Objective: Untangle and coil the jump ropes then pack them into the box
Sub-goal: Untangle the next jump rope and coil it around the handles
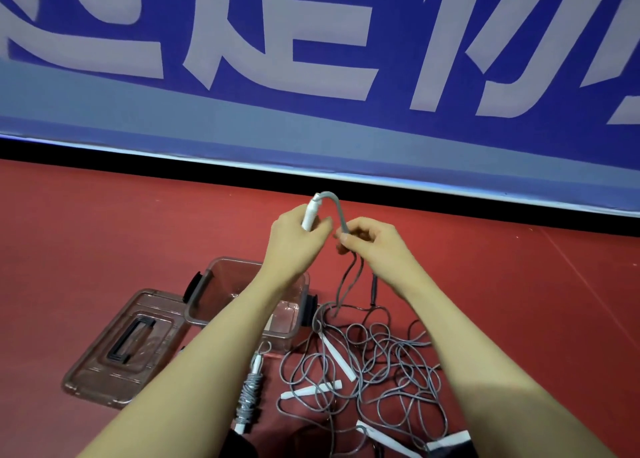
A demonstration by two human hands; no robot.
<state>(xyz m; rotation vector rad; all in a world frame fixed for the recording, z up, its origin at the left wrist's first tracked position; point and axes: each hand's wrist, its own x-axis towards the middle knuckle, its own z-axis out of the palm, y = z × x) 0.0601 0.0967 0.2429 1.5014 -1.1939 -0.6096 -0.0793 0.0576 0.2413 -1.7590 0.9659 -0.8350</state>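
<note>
Head view is showing the left hand (294, 230) gripping a white handle (309, 215) while the right hand (370, 239) is pinching its grey rope (337, 211), starting a coil; next comes drawing slack from the tangle (374, 360) lying right of the box (221, 294).

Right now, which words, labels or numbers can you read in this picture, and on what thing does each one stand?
Blue banner: large pale characters, cut off at the top edge and blurred, not readable.
Clear box, lid, rope handles: no text that can be seen.

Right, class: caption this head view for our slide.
Left hand grips a white handle, right hand pinches its grey cord.
</note>
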